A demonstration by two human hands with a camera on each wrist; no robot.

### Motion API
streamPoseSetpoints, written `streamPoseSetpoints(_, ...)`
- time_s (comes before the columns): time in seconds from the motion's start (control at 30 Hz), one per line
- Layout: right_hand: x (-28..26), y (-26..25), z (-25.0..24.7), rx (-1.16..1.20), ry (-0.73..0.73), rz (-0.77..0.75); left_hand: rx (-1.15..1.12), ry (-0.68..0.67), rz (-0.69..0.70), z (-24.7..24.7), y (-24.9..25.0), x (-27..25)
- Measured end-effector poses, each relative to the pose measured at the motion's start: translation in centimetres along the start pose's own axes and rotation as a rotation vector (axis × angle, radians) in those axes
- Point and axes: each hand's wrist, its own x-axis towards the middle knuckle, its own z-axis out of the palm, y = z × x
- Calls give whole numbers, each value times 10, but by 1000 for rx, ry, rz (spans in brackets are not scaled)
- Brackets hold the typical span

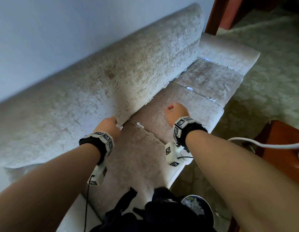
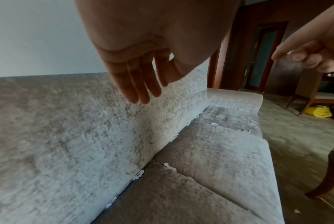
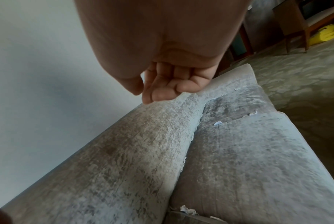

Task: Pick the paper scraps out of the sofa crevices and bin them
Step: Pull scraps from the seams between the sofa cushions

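Sofa (image 1: pixel 98 77): pale grey-beige, mottled chenille-type pattern with darker brown-grey flecks; seat cushions (image 1: pixel 179 113) a bit browner. Paper scraps (image 1: pixel 189 88) in the crevices: white, some glaring bluish. Wall (image 1: pixel 61 27): plain pale blue-grey. Carpet (image 1: pixel 271 84): grey-green with a lighter leafy pattern. Door frame (image 1: pixel 214 14): reddish-brown wood. Wrist bands (image 1: pixel 192 131): black, carrying white blocks with black square-code markers. Cable (image 1: pixel 262 144): white. Bag (image 2: pixel 318 113) on the carpet under a chair: bright yellow. Bin (image 1: pixel 207 208) at the sofa's front edge: dark rim, whitish scraps inside.
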Motion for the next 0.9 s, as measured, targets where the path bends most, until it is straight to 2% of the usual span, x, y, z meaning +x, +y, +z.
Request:
streamPoseSetpoints(0.37, 63, -58, 41, -85, -109, -190, -41, -8, -124, 0, -34, 60)
streamPoseSetpoints(0.53, 126, -46, 54, -148, -192, -235, -75, 34, -305, 10, -44, 103)
streamPoseSetpoints(0.7, 199, -49, 89, -226, -374, -345, -116, 10, -570, 40, -49, 135)
streamPoseSetpoints(0.9, 243, -53, 146, -382, -545, -476, -186, -62, -710, 87, -44, 160)
